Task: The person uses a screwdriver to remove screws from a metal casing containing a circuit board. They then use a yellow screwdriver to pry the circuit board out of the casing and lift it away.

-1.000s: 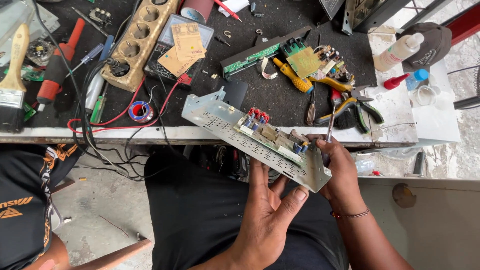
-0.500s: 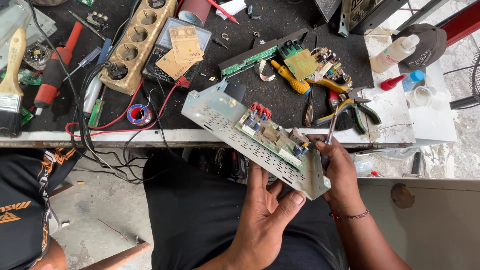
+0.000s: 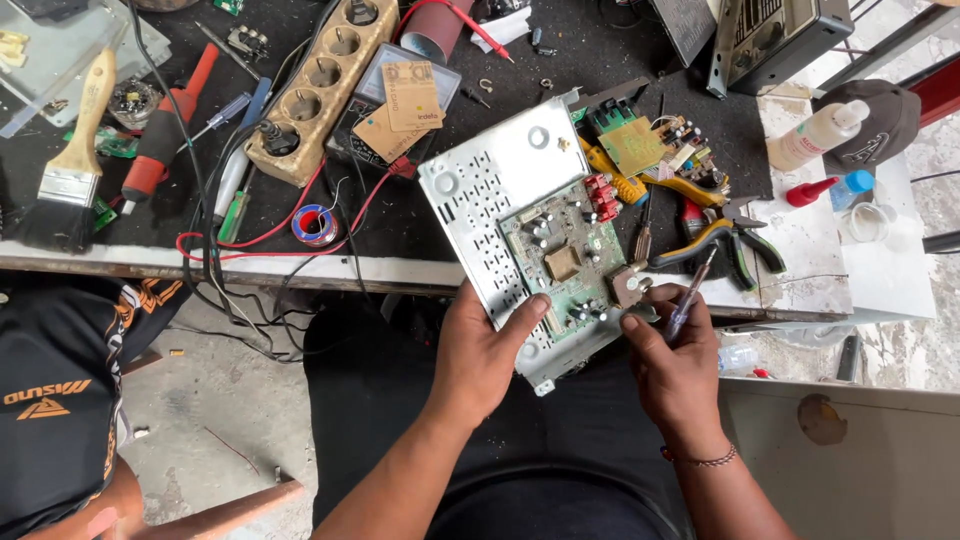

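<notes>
A perforated metal chassis (image 3: 500, 180) carrying a green circuit board (image 3: 560, 265) is tilted up in front of me, above the workbench's front edge. My left hand (image 3: 485, 355) grips its lower left edge, thumb lying on the board. My right hand (image 3: 675, 355) holds the lower right corner and also pinches a thin screwdriver with a clear handle (image 3: 690, 300), its tip pointing up and away from the board.
On the dark workbench lie a beige power strip (image 3: 315, 85), a solder spool (image 3: 315, 222), a paintbrush (image 3: 70, 165), a red soldering tool (image 3: 165, 125), yellow-handled pliers (image 3: 720, 240) and a second circuit board (image 3: 635, 145). Another person in a black shirt (image 3: 60, 390) sits at the left.
The chassis has been turned from lying flat and slanted to facing me. My left hand shifted from underneath it to gripping its lower left edge.
</notes>
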